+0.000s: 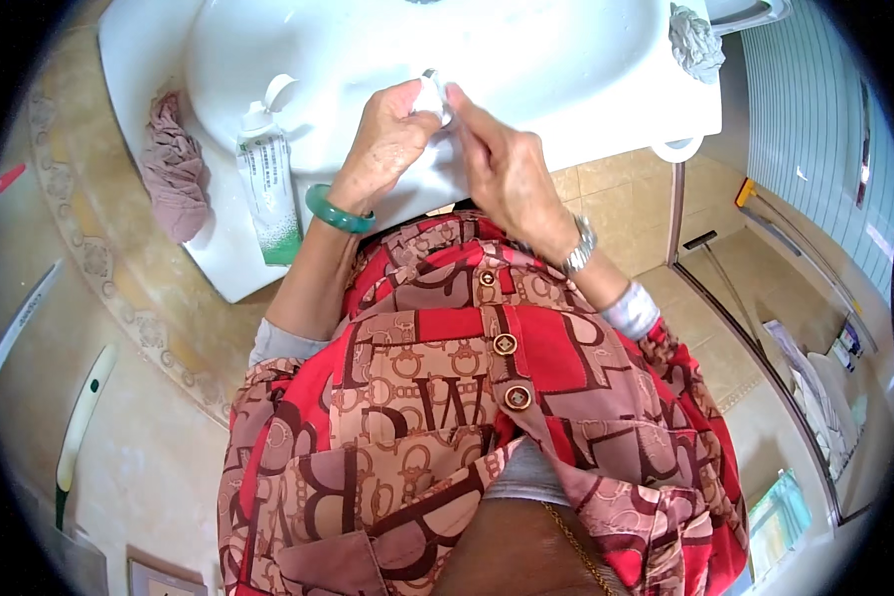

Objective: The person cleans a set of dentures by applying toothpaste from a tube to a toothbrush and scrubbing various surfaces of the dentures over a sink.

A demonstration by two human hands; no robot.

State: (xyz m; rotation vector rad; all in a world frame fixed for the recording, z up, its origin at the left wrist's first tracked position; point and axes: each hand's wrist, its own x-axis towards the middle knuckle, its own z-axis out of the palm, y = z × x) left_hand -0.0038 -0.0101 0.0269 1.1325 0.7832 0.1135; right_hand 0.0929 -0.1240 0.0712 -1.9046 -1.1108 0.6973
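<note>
Item: small white item, kind not clear, with a darker, metal-looking bit at its upper end. Location: between your two hands, above the near side of the washbasin.

Left hand: fingers closed, pinching the white item between thumb and bent forefinger. Green bangle at the wrist.

Right hand: forefinger extended to the item's right side, other fingers curled; whether they grip it or only press against it, you cannot tell from this angle. Silver watch at the wrist.

Handling note: the piece is small and possibly slippery, so a steady left pinch with light, short strokes of your right fingertips seems best. Holding it over the bowl should catch anything that slips. Mind the watch if water is in use.

Containers: one squeeze tube, white with a green end, lying on the washbasin's left ledge; flip cap standing open, contents unseen. One washbasin, white; water level, if any, cannot be told.

Also listed: pink cloth, crumpled, left of the tube; grey cloth, bunched at the right rim.
</note>
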